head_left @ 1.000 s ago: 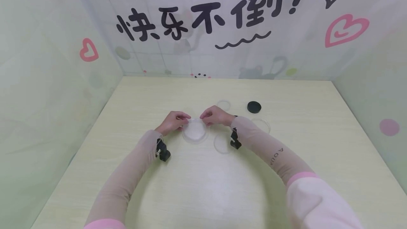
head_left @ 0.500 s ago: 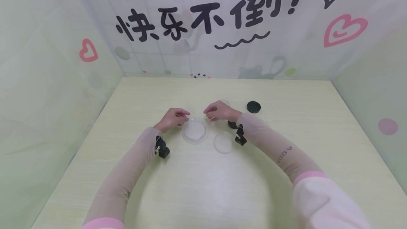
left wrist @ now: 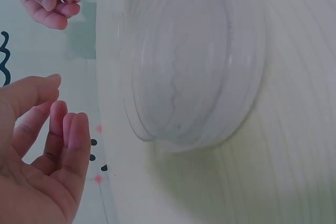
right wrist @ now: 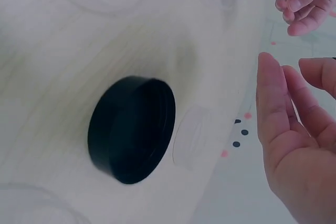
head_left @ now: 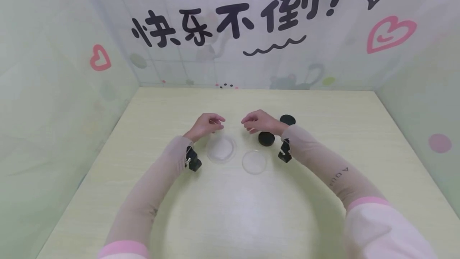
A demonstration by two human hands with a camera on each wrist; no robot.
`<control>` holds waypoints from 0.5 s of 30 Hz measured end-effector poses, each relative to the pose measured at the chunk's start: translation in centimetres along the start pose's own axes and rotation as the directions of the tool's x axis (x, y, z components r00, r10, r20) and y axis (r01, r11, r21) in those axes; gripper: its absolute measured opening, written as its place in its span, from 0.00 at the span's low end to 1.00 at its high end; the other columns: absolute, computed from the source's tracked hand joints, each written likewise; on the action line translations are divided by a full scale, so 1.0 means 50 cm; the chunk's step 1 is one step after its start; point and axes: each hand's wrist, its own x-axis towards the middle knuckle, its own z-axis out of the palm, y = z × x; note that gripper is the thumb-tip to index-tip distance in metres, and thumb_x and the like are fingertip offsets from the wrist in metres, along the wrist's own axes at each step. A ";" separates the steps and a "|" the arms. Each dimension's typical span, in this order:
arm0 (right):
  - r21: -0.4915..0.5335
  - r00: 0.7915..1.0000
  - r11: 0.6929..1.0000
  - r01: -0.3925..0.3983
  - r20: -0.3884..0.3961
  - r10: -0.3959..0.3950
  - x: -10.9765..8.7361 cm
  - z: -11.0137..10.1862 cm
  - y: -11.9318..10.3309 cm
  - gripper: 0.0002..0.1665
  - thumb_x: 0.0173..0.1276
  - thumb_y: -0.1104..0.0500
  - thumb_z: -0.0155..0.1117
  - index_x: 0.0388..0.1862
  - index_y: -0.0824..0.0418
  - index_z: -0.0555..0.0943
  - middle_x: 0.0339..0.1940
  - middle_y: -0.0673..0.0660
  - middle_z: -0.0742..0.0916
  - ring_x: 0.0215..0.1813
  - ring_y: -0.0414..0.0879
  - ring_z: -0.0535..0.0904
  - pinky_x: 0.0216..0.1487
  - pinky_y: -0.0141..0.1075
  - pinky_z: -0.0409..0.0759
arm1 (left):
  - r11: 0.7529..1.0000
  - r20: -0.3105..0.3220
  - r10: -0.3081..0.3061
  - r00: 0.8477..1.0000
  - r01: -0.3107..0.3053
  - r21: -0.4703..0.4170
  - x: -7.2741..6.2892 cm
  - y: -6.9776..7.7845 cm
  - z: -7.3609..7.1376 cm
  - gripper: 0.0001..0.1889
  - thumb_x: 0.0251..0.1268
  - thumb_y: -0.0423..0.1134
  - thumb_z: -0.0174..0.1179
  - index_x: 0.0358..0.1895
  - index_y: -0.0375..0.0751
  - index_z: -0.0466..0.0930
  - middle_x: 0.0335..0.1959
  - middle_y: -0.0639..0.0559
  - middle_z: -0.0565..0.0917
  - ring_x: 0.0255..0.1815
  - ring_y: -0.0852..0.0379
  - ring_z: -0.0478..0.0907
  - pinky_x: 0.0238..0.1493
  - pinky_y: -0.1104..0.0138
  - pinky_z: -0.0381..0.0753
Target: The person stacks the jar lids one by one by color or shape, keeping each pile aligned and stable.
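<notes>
My left hand [head_left: 207, 125] hovers beyond the back rim of a clear round plastic dish [head_left: 220, 149], fingers loosely curled around nothing. In the left wrist view the clear dish [left wrist: 191, 66] appears to have a second clear round piece with it, its rim offset. To the right, my right hand [head_left: 262, 122] hangs in the air with relaxed fingers and holds nothing. It is nearest a black round lid [right wrist: 131, 129], which lies with its hollow side showing in the right wrist view. A small clear round dish [right wrist: 191, 137] sits just beyond that lid.
A clear disc [head_left: 254, 162] lies to the right of the dish. Another black lid [head_left: 287, 120] sits behind the right wrist. A clear ring-shaped piece [right wrist: 39, 203] shows at the lower left of the right wrist view. Printed fabric walls [head_left: 230, 63] enclose the table's back and sides.
Both hands were at the dish's back rim a second ago. They have let go and moved back and to the right, the right hand farther. The dish stays in place.
</notes>
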 end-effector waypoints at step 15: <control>-0.078 0.993 0.996 0.051 -0.100 -0.058 -0.059 -0.058 0.037 0.18 0.65 0.60 0.53 0.50 0.71 0.74 0.44 0.69 0.78 0.43 0.56 0.76 0.42 0.40 0.78 | 0.989 0.050 0.124 0.991 -0.128 0.073 0.038 0.074 0.065 0.14 0.55 0.33 0.59 0.46 0.38 0.78 0.37 0.47 0.78 0.40 0.54 0.74 0.41 0.69 0.74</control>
